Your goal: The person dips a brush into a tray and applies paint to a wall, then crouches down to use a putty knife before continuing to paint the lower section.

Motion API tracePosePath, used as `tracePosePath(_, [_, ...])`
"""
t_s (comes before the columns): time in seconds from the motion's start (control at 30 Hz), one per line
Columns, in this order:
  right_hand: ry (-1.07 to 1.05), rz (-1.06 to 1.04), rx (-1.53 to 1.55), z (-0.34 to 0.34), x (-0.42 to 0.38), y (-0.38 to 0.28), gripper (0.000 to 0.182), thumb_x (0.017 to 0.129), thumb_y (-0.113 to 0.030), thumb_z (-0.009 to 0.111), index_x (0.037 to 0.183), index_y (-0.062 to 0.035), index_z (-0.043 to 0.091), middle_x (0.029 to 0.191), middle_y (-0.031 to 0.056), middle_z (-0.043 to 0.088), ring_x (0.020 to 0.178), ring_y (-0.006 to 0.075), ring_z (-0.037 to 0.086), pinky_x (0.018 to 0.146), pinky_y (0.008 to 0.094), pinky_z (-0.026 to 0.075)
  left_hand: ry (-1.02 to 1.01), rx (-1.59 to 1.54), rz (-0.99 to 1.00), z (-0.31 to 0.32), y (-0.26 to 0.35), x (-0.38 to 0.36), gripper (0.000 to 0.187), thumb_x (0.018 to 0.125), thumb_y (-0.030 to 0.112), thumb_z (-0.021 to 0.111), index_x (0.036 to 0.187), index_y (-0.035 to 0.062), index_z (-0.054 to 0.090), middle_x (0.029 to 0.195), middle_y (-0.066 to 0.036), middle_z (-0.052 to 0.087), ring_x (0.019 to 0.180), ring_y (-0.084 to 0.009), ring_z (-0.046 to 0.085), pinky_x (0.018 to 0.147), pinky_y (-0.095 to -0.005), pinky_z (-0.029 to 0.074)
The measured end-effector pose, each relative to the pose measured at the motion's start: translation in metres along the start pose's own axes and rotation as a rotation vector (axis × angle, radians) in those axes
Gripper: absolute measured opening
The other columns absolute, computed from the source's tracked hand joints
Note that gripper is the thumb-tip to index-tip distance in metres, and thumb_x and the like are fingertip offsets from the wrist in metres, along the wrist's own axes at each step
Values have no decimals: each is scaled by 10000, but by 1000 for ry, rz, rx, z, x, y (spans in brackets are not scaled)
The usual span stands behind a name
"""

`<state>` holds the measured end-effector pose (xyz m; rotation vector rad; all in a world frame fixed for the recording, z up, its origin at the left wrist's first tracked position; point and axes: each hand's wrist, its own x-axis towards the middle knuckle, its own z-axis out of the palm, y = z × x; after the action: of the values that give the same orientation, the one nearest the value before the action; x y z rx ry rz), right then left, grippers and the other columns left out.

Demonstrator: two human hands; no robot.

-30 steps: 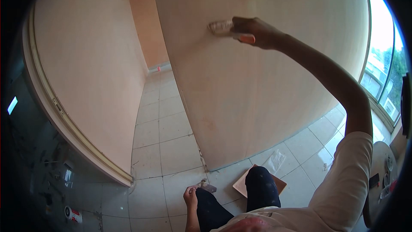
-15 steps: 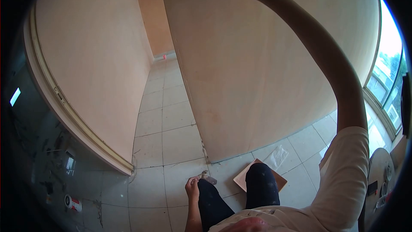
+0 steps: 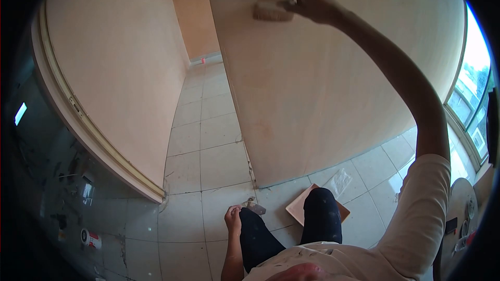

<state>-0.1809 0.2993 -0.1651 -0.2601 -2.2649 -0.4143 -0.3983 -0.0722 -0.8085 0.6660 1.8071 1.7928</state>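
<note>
High on the pale plastered wall (image 3: 302,83), my right hand (image 3: 315,5) is closed around a wide paint brush (image 3: 271,11) with an orange handle end. The bristles point left and down, near or on the wall surface; blur hides the exact contact. My left hand (image 3: 233,219) rests low beside my left knee, its fingers curled in, and nothing shows in them. Just past that knee a small grey flat blade-like piece (image 3: 254,207) lies on the floor, partly hidden. A square peach tray (image 3: 298,209) sits on the tiles behind my right knee.
Clear plastic wrapping (image 3: 338,183) lies behind the tray. A round stand (image 3: 461,198) with small items is at the right, below a window (image 3: 471,88). A white-and-red container (image 3: 91,239) stands at the lower left, near a door frame (image 3: 78,109). Floor tiles run through a passage.
My right hand has come down the wall, bringing the paint brush into view. My left hand has shifted slightly at the knee. The view has tilted up a little.
</note>
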Motion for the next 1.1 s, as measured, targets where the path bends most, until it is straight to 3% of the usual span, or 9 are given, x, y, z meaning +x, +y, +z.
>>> tracePosePath(0.23, [397,-335,-224,-32,43,-2,220,927,-152,689,1060,20,663,993,141,645,812,275,649,697,398,537,-8,32,1,-4,3,-3,185,981,96,544,1017,-29,676,955,-71,690,909,-159,635,870,-285,496])
tracePosePath(0.27, [178,-4,-56,8,30,26,302,923,-177,679,1183,-42,603,941,106,659,786,256,657,687,380,529,8,31,0,-7,1,-3,186,981,99,546,1017,-29,677,953,-70,690,907,-157,635,868,-284,496])
tracePosePath(0.33, [119,-511,-130,20,-8,-15,385,808,-19,687,1181,-87,618,1022,122,666,856,343,678,727,429,577,27,13,-1,-5,-3,-1,187,980,101,549,1018,-29,678,952,-70,690,904,-156,635,865,-283,496])
tracePosePath(0.5, [-392,81,302,26,-55,-80,189,867,-120,751,1000,-48,637,972,65,663,814,219,673,662,345,542,23,6,19,-10,-6,0,179,979,90,555,1017,-33,679,949,-79,694,909,-154,632,869,-280,491])
tracePosePath(0.63, [-157,238,180,24,26,-22,223,925,-246,718,996,-36,690,709,53,604,671,138,619,625,321,511,42,-10,1,-8,-2,-1,181,981,94,556,1016,-32,682,945,-79,697,906,-156,633,872,-283,494])
tracePosePath(0.67, [114,-135,-28,18,56,5,286,946,-250,658,845,12,600,697,129,593,652,204,634,595,367,487,40,-5,-9,-6,-2,0,185,979,96,553,1016,-35,679,951,-76,695,910,-157,635,872,-282,494])
tracePosePath(0.83, [611,-198,-30,-44,115,-29,188,936,-156,658,1002,18,636,992,159,631,815,312,658,691,423,527,30,22,5,-4,-3,0,193,982,105,551,1017,-39,676,958,-72,694,912,-158,639,874,-283,496])
tracePosePath(0.97, [8,-86,-124,4,76,-33,179,903,-107,678,1070,-44,681,861,104,650,758,207,677,650,337,541,35,14,9,-3,2,-2,194,986,112,554,1009,-36,677,955,-74,696,910,-157,639,872,-283,496])
tracePosePath(1.1, [34,-498,-60,46,-4,-46,227,798,-77,703,996,-53,594,993,85,561,823,286,661,697,390,584,49,-3,16,-5,-9,-1,196,987,114,553,1004,-35,679,947,-72,698,906,-157,640,870,-284,497])
